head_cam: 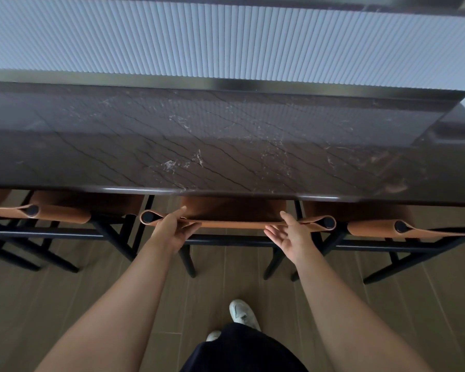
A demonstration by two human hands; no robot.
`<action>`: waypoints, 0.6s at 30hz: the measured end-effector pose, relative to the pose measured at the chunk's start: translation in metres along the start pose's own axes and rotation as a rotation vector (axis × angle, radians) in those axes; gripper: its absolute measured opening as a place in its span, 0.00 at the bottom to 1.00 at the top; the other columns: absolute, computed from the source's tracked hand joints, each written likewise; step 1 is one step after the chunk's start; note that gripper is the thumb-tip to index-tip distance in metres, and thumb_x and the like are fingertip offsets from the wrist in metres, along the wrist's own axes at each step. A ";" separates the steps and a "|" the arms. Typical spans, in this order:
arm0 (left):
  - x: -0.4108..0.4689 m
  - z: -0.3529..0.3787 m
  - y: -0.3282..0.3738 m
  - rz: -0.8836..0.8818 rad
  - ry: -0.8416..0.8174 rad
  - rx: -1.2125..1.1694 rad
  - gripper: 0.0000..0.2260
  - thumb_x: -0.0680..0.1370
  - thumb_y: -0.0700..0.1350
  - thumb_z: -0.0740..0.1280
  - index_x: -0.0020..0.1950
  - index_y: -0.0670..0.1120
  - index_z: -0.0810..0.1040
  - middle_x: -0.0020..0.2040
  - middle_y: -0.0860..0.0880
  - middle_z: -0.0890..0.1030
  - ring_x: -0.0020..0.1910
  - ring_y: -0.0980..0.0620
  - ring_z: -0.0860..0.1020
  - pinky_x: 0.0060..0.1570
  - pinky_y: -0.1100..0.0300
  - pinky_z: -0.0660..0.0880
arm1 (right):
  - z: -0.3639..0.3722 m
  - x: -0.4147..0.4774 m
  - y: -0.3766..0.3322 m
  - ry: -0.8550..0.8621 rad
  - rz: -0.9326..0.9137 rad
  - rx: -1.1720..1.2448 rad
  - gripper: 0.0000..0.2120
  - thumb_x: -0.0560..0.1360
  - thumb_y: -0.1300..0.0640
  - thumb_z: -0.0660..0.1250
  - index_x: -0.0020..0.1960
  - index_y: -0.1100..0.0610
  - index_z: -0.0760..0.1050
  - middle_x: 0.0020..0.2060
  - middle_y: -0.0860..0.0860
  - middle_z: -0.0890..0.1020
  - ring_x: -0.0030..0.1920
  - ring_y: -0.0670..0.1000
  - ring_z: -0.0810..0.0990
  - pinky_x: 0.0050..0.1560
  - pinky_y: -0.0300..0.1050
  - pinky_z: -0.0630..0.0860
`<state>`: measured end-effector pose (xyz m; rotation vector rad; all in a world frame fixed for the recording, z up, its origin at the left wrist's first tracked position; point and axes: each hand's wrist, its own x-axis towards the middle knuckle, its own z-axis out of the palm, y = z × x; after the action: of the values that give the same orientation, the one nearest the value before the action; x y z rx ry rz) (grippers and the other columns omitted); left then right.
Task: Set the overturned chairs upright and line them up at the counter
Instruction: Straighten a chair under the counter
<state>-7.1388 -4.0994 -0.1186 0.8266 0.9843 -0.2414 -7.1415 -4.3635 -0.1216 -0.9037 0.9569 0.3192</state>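
We have the middle chair [234, 210] upright, seat tucked under the bench [226, 146] edge between two upright neighbours [59, 210] [373, 224]; we judge the step to be final squaring, best done by pushing evenly until its back rail lines up with theirs. The left hand [172, 229] fingers curl around the tan leather back strap [234, 224]; the right hand [290, 237] rests against it, fingers spread open. The strap is thin and supple, looped round black round posts; the bench is glossy, dark veined stone.
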 end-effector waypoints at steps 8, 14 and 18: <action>-0.044 -0.009 -0.012 0.080 -0.047 -0.001 0.16 0.80 0.43 0.64 0.66 0.39 0.71 0.60 0.39 0.78 0.56 0.42 0.79 0.50 0.50 0.78 | 0.004 -0.033 0.023 -0.090 -0.075 -0.057 0.02 0.81 0.58 0.64 0.51 0.56 0.74 0.54 0.59 0.81 0.53 0.58 0.83 0.51 0.54 0.81; -0.089 -0.035 -0.027 0.187 -0.093 -0.028 0.17 0.81 0.44 0.62 0.69 0.39 0.71 0.62 0.39 0.78 0.58 0.42 0.79 0.53 0.50 0.77 | 0.000 -0.066 0.038 -0.260 -0.075 -0.100 0.09 0.82 0.56 0.62 0.59 0.58 0.74 0.55 0.58 0.82 0.55 0.59 0.82 0.53 0.52 0.80; -0.118 -0.056 -0.035 0.257 -0.092 -0.097 0.12 0.81 0.45 0.61 0.63 0.43 0.74 0.58 0.40 0.80 0.58 0.42 0.79 0.55 0.49 0.76 | -0.007 -0.085 0.042 -0.344 -0.073 -0.197 0.12 0.81 0.55 0.62 0.61 0.58 0.76 0.55 0.56 0.83 0.55 0.57 0.83 0.50 0.49 0.79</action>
<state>-7.2583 -4.1039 -0.0563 0.8360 0.7889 -0.0103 -7.2188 -4.3317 -0.0767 -1.0207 0.5806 0.4952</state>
